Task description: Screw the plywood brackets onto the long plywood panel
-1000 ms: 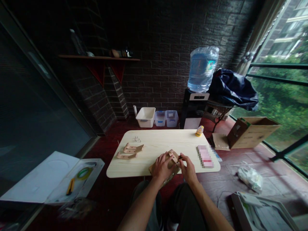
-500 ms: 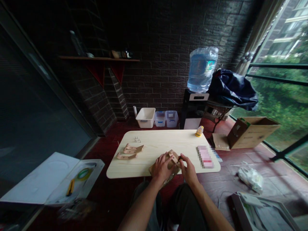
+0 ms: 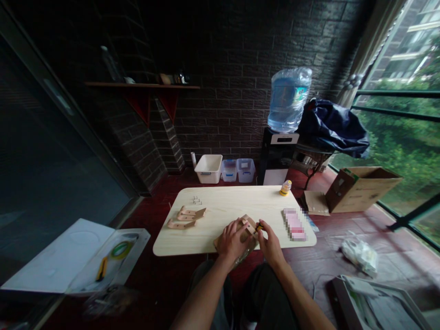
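At the front edge of the pale wooden table (image 3: 227, 201), my left hand (image 3: 233, 239) is closed on a light wooden piece (image 3: 248, 224) that lies over a brown, partly plastic-wrapped object (image 3: 245, 255). My right hand (image 3: 268, 240) pinches a small black and yellow tool (image 3: 260, 226) against the right side of that piece. The tool's tip is too small to make out. Several wooden brackets (image 3: 187, 219) lie at the table's left, with small metal screws or hooks (image 3: 197, 200) behind them.
A yellow-capped clear container (image 3: 285, 188) stands at the table's back right, near a blurred pink item (image 3: 294, 224). Plastic bins (image 3: 208, 168) and a water dispenser (image 3: 278, 151) are behind the table. An open white case (image 3: 120, 256) lies left, a cardboard box (image 3: 360, 190) right.
My right hand has shifted very slightly with the small tool, whose yellow part shows more now. My left hand keeps its hold on the wooden piece.
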Tool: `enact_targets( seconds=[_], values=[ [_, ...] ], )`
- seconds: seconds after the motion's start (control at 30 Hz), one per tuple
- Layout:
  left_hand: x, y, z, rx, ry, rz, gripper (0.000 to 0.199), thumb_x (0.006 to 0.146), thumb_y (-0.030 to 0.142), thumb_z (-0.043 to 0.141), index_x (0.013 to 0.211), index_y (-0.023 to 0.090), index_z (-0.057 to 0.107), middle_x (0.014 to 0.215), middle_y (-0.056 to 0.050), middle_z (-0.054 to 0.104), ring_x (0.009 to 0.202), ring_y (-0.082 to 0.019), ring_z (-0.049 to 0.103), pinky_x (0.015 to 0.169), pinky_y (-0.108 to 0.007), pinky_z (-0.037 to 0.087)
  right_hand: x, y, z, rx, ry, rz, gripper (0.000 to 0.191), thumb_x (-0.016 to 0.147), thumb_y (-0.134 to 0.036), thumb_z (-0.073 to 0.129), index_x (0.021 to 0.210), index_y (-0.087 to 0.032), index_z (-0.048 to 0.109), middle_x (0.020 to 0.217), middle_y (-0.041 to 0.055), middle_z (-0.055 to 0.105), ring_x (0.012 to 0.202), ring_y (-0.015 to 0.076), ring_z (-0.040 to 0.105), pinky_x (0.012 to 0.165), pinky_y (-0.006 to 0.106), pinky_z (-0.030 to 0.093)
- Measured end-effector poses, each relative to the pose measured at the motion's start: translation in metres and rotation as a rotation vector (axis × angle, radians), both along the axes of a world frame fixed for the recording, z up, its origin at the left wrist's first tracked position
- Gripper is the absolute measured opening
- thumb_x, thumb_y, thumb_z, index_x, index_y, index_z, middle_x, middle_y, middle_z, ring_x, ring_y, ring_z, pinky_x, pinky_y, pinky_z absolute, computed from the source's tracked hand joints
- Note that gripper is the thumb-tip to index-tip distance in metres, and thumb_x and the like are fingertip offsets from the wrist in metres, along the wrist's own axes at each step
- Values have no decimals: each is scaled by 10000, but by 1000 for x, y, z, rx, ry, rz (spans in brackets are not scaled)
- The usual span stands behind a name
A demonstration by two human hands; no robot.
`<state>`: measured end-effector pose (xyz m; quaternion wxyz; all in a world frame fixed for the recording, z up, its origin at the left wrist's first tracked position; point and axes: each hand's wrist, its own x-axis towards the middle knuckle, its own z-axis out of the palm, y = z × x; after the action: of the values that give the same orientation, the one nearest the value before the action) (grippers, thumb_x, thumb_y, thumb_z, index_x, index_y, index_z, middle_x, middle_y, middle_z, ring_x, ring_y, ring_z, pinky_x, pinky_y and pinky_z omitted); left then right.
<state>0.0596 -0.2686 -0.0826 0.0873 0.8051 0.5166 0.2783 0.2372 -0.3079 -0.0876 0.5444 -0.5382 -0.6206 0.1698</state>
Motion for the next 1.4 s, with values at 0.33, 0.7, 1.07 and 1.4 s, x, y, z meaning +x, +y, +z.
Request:
enact_targets(
  seconds=[0.33,0.7,1.07,1.4],
  values=[
    [-1,0,2,-8,6,-1,507,869,461,664,1361,408,554,1473,-5,491,1355,-259,412,1124,-437,368,0,0,-2,-17,13,-9,467,969,-356,495,1411,-209,489,1288,138,655,1155,254,643,923,445,581],
    [-2,0,4,-21,-28,0,506,882,497,628,1373,407,547,1488,-6,484,1366,-262,410,1131,-446,365,1,-4,0,-15,-2,12,419,971,-370,494,1361,-229,549,1274,106,675,1147,246,658,958,434,566],
    [-1,1,0,-22,-23,11,514,878,457,636,1381,420,534,1484,-1,492,1358,-265,426,1130,-450,362,1,1,3,7,13,27,413,976,-363,485,1357,-223,564,1258,107,676,1150,242,651,980,438,546],
    [1,2,-2,1,-13,14,505,872,431,644,1368,415,549,1468,-2,512,1349,-263,442,1123,-434,376,-5,-1,11,73,-20,29,405,964,-275,492,1361,-232,558,1220,105,666,1114,222,654,933,388,571]
  ],
)
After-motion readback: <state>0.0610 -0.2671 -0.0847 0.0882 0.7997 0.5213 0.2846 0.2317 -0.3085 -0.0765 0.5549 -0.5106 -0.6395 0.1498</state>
